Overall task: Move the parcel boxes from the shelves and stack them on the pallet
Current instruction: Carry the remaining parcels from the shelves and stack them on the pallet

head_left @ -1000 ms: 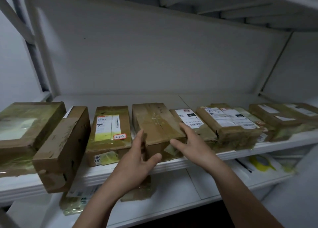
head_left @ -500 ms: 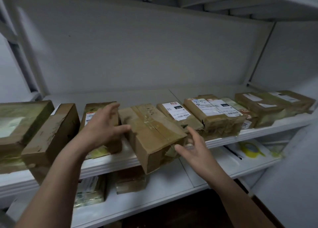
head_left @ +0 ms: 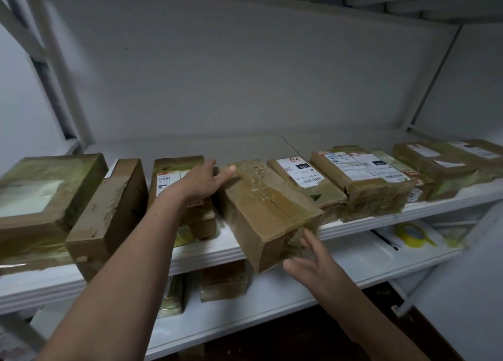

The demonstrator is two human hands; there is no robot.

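White upper shelf (head_left: 206, 254), contents from left. Item one: large flat box (head_left: 46, 197), wrapped in clear tape, pale panel on top, at the far left end. Item two: plain brown box (head_left: 109, 216), just beside it, its near end hanging past the shelf edge. Item three: labelled box (head_left: 174, 175), white label on top, partly covered by the forearm that crosses it. Left hand (head_left: 202, 182): fingers straight and together, laid flat on the far left top edge of the central parcel box (head_left: 266, 211), gripping nothing. Central parcel box: heavily taped and unlabelled on its visible faces, lying askew on the upper shelf with its near corner overhanging the front edge. Right hand (head_left: 313, 262): fingers spread and relaxed, tips against the crinkled tape at that overhanging near corner, not closed round it. Item five: box with "010" label (head_left: 302, 175), touching the central box's right side. Item six: box with two white labels (head_left: 364, 175), just beside. Item seven: a cluster of further taped boxes (head_left: 435, 164) at the right end. Lower shelf (head_left: 245, 314): two small taped parcels (head_left: 223, 281) under the central box, a yellow tape roll (head_left: 411, 234) at right.
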